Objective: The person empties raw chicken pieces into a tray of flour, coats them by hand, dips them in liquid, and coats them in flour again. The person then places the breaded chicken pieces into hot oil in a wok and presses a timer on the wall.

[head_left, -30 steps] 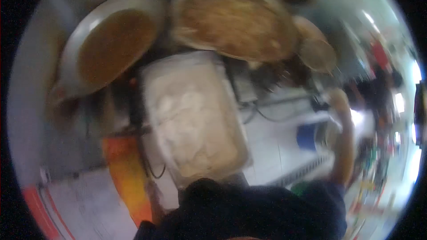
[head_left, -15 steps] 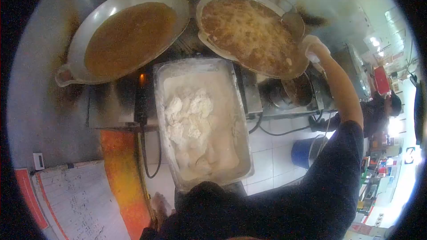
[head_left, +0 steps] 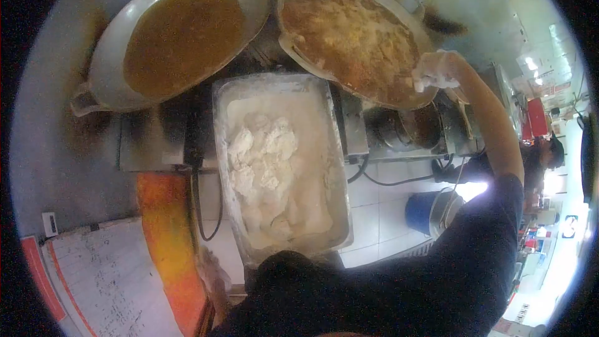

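Working at frothing pan (head_left: pixel 407 17) beyond tray (head_left: pixel 336 150) seems step in hand. Right hand (head_left: pixel 437 70) at pan's right rim; fingers look bunched, cannot tell on what. Left hand (head_left: pixel 213 269) low near tray, fingers unclear. Next move likely calls for care near froth (head_left: pixel 349 37).

The right hand (head_left: pixel 438 68) hides whatever its fingers (head_left: pixel 425 80) may grip by the right pan (head_left: pixel 298 53) — its hold cannot be made out. The left hand (head_left: pixel 214 270) is blurred. The dark shirt (head_left: pixel 387 287) covers some of the near edge of the tray (head_left: pixel 221 125). The far handle of the left pan (head_left: pixel 109 72) runs off the top; writing on the sheet (head_left: pixel 103 274) is illegibly small.
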Demonstrator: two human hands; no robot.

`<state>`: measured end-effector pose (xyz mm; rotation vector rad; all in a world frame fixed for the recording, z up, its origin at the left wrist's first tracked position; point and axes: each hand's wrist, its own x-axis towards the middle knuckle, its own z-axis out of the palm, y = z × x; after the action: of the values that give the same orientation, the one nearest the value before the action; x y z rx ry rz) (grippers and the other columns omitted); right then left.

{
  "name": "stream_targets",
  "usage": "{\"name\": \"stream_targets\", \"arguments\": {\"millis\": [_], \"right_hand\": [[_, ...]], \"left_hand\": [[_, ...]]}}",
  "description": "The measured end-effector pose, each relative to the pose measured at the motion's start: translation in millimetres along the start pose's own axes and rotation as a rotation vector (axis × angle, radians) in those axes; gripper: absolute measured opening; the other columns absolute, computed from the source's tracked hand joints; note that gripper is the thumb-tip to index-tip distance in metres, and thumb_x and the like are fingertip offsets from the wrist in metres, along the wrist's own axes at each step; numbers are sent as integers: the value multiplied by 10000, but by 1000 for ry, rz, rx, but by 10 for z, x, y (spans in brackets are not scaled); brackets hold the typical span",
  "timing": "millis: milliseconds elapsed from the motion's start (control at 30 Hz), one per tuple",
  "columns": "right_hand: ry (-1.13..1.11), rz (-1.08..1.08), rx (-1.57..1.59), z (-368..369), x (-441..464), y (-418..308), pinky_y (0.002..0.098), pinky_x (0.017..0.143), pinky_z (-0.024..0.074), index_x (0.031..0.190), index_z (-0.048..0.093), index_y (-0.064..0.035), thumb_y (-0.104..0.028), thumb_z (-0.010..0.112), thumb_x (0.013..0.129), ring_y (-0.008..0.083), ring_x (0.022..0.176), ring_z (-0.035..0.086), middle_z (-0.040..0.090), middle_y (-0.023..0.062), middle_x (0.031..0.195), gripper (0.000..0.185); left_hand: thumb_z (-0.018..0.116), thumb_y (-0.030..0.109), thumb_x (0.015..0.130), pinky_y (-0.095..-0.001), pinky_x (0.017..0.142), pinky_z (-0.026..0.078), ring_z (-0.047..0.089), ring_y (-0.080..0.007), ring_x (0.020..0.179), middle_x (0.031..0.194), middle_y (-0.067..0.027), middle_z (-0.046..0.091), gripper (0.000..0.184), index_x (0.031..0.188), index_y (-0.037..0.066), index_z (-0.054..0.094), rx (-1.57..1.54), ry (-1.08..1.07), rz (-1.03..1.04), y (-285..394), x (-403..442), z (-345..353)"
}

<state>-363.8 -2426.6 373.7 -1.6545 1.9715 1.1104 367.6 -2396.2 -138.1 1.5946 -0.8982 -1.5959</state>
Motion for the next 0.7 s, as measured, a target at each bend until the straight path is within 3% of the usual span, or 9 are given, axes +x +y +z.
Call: {"name": "stream_targets", "arguments": {"millis": [133,167,233,267,333,400,467,533,700], "right_hand": [[-26,-128,99,170,356,162,381,765,535,1058,732,-184,-116,607,903,284,906,676,709,61,963,210],[-149,111,382,102,368,88,407,753,523,997,698,-152,-121,609,879,302,898,675,699,80,921,151],[-271,359,665,8,418,18,432,740,511,936,664,-119,-126,610,855,321,890,674,688,99,880,97],[-125,85,374,53,484,8,440,754,513,956,662,-137,-136,628,840,331,896,669,679,101,891,121],[18,-186,87,157,522,3,448,768,516,976,660,-154,-146,645,825,340,902,663,669,103,902,152],[265,-264,-109,76,519,12,452,795,520,1041,651,-179,-172,665,807,339,931,660,671,104,967,234],[82,-109,-2,-101,540,-33,446,805,518,1038,656,-179,-170,672,782,342,907,656,671,100,958,257],[401,-311,-185,-32,651,78,428,807,523,1018,680,-169,-161,673,770,331,924,657,673,82,953,248],[188,-50,-309,-102,895,271,386,786,554,1101,686,-190,-185,643,868,291,939,667,694,76,1027,237]], "left_hand": [[489,258,1027,-392,901,482,571,-280,1100,1289,-164,555,413,1393,66,476,983,-542,326,1739,-291,1289],[487,266,1028,-413,905,477,568,-306,1108,1315,-184,544,429,1402,57,466,1154,-606,428,1862,-356,1450],[516,292,1010,-411,832,490,608,-313,1031,1155,-214,616,384,1277,17,538,1338,-446,808,1677,-458,1573],[516,292,1010,-411,832,490,608,-313,1031,1155,-214,616,384,1277,17,538,1336,-455,815,1721,-507,1648],[532,329,997,-425,761,488,626,-331,875,955,-200,652,376,1136,-18,575,867,-406,197,2099,-668,1858],[532,336,994,-425,751,482,620,-330,824,904,-203,648,385,1106,-30,576,792,-356,213,2052,-746,1901],[532,344,991,-425,741,476,613,-329,773,853,-205,644,397,1076,-42,578,711,-303,223,2064,-749,1936],[561,197,921,-460,834,517,655,-405,940,1003,-224,669,353,1191,-28,532,909,-321,79,2159,-728,1955],[546,273,963,-440,765,500,636,-341,840,943,-217,660,330,1094,-29,566,836,-257,116,2423,-946,2070]]}}
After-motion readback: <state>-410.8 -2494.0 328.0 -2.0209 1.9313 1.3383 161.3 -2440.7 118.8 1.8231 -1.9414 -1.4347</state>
